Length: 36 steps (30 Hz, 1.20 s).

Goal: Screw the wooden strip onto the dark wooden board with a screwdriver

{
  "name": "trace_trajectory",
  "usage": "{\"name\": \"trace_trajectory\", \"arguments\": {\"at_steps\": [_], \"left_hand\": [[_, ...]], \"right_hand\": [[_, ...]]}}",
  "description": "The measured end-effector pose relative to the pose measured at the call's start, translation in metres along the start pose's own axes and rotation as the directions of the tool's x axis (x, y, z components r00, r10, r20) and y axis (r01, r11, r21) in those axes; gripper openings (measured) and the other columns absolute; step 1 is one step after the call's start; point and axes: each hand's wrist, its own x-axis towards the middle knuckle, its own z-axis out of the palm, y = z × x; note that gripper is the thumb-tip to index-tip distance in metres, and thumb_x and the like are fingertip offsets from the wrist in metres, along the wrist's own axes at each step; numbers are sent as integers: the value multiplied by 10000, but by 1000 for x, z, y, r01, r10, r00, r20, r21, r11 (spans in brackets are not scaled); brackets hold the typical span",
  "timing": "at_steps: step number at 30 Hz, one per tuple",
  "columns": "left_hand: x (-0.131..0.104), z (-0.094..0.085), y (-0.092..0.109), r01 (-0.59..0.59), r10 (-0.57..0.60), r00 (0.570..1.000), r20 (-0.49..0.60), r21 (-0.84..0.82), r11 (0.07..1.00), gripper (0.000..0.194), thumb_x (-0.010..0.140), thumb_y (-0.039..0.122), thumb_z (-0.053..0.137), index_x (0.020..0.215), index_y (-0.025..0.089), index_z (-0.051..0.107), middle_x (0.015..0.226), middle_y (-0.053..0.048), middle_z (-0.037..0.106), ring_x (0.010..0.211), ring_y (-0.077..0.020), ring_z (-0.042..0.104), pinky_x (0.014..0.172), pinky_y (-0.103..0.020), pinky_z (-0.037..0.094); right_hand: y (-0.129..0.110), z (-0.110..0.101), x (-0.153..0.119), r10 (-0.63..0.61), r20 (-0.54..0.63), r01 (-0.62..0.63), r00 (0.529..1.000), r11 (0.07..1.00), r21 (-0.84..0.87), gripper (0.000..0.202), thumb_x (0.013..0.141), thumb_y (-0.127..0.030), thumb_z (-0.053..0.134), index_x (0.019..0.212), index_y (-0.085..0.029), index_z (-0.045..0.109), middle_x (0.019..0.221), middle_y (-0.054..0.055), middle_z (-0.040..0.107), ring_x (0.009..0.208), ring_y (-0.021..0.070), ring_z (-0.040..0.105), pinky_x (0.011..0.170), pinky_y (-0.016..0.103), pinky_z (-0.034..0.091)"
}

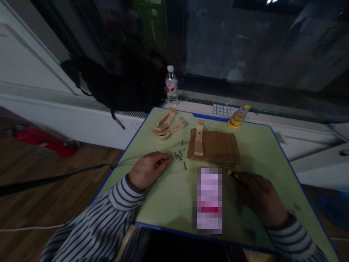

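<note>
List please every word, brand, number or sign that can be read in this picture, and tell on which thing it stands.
No text can be read for certain.
White-capped bottle: its red-and-white label is too small and blurred.
Yellow-capped bottle: markings too blurred.
Pixelated rectangle: nothing legible.

The head view looks forward and down (table [163, 203] close below).
</note>
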Motion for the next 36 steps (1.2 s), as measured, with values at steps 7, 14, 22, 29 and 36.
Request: {"name": "trace_trajectory", "arguments": {"at_steps": [7,14,22,29,36], "left_hand": [[-1,5,-1,4,-8,998,65,59,998,255,899,325,484,966,176,679,905,-66,708,770,-166,652,721,-285,513],[17,4,4,-2,-6,994,110,69,998,321,910,323,471,1131,163,639,1018,-102,684,909,-220,644,813,-335,507],[29,13,-7,-12,12,996,85,2,1000,304,910,299,494,1131,162,652,1026,-109,668,935,-211,632,851,-316,487],[28,22,-12,-42,43,997,66,-18,999,254,911,292,516,1062,191,693,947,-86,645,882,-192,626,813,-303,493],[25,26,-19,-106,108,993,38,-57,993,241,916,269,503,1012,185,707,941,-87,625,860,-179,610,796,-301,498]], "right_hand": [[-30,-19,27,-48,-40,46,998,997,-63,249,885,-289,535,1065,-144,627,998,127,701,897,268,627,805,434,483],[-90,-25,81,-211,27,211,977,977,-1,225,905,-225,492,1040,-159,660,945,93,719,857,246,656,796,402,484],[-131,-16,118,-247,218,244,944,969,38,230,900,-220,497,1055,-186,665,826,46,705,773,206,663,708,349,480],[-128,-8,115,-254,234,250,939,967,46,244,908,-227,492,1099,-191,641,868,43,703,823,205,656,753,360,477],[-130,-7,116,-250,310,243,917,968,61,251,915,-235,476,1113,-199,626,921,38,700,845,212,651,775,374,469]]}}
